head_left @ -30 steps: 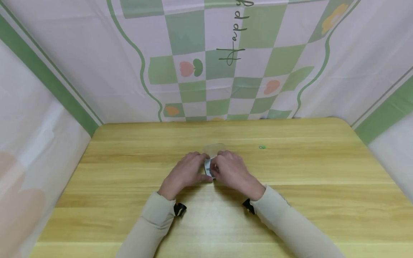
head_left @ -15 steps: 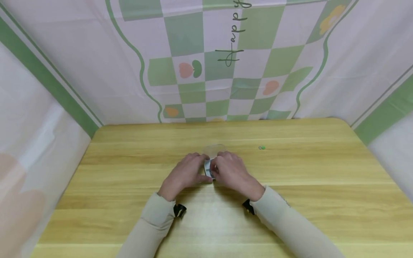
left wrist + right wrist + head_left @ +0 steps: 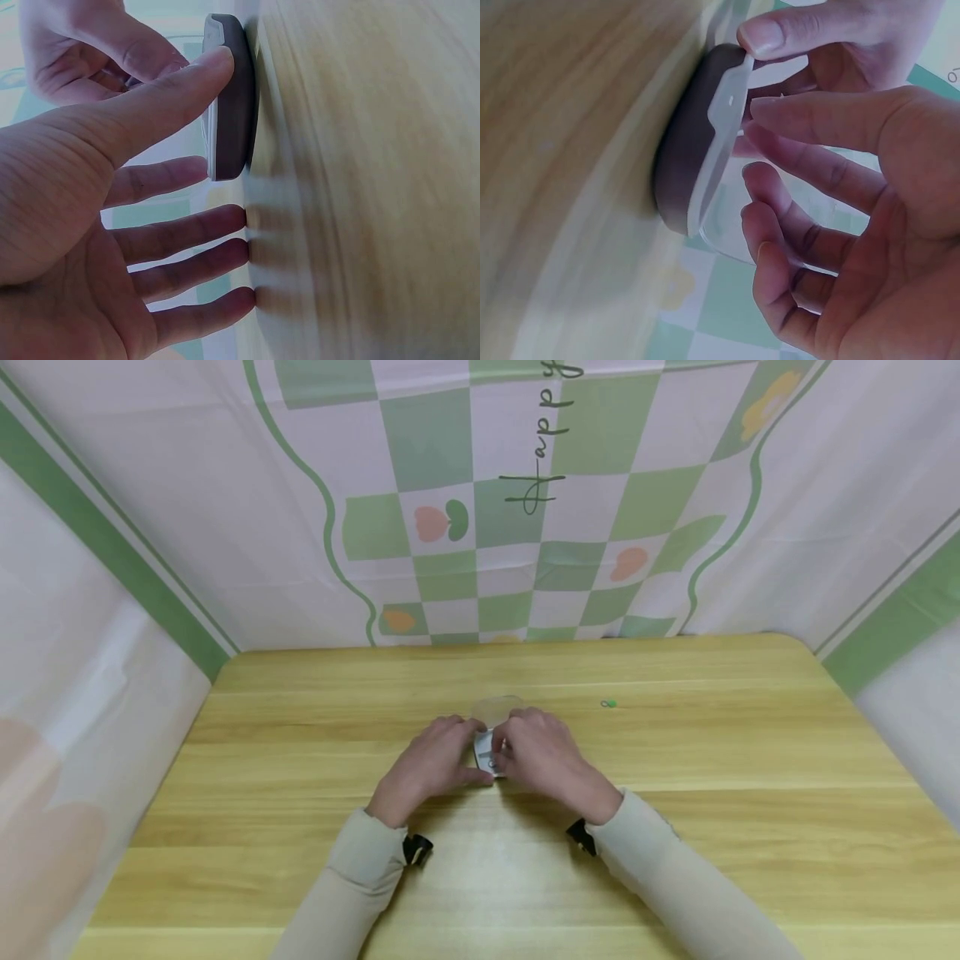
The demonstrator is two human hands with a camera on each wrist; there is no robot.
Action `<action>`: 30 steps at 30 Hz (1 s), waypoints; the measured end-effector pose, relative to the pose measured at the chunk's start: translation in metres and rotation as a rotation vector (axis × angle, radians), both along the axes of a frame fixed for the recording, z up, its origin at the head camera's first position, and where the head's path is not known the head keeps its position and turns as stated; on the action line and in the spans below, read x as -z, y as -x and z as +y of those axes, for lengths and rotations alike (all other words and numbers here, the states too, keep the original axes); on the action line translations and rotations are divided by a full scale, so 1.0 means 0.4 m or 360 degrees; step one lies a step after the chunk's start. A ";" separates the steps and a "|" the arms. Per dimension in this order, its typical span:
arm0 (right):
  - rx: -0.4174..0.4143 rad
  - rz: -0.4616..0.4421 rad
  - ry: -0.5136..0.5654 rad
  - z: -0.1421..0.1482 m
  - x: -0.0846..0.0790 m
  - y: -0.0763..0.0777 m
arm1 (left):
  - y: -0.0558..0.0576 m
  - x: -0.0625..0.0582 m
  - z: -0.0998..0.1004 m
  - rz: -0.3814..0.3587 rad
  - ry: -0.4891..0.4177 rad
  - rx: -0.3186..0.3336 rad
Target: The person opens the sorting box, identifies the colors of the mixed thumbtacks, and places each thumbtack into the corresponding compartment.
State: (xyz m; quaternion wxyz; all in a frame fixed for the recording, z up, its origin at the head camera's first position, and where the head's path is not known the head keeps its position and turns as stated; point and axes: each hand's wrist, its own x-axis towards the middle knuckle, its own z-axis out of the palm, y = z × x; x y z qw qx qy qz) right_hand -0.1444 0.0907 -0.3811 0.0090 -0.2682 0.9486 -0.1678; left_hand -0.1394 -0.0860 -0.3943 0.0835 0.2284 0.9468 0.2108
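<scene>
a person in pale sleeves (image 3: 341,868) works over a small case (image 3: 234,112) at the middle of a wood-grained bench (image 3: 225,793), both hands drawn close together. the case, dark-sided with a whitish rim (image 3: 718,150), sits base down on the bench between the two hands, its clear lid (image 3: 497,708) raised on the far side. the left hand (image 3: 435,756) holds the case at the near end with the thumb and farther along with the forefinger, while the other three fingers are spread toward the bench, their tips at its surface. the right hand (image 3: 542,752) reaches over the case, thumb and forefinger brought narrowly together above the rim, the remaining fingers bent; whether anything is pinched between the tips cannot be told. a tiny ring-like shape (image 3: 492,764) shows inside the case, too small to make out. to the right, well apart from the hands, lies a small green-and-silver item (image 3: 608,703). black fittings (image 3: 417,849) show at both cuffs. beyond the bench hangs a green-and-white checked cloth (image 3: 438,439), printed with hearts and the sideways word "happy".
</scene>
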 end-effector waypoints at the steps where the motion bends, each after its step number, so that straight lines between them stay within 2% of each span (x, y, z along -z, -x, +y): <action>1: 0.0006 -0.0006 0.0000 0.001 -0.002 0.001 | 0.000 -0.001 0.000 -0.0002 0.0001 -0.0002; 23: 0.0073 -0.0210 -0.0064 0.037 -0.041 0.011 | 0.001 0.003 0.003 -0.0043 -0.0013 -0.0026; 30: 0.0102 -0.0316 -0.0035 0.058 -0.056 0.021 | 0.001 0.002 0.004 -0.0055 -0.0006 -0.0035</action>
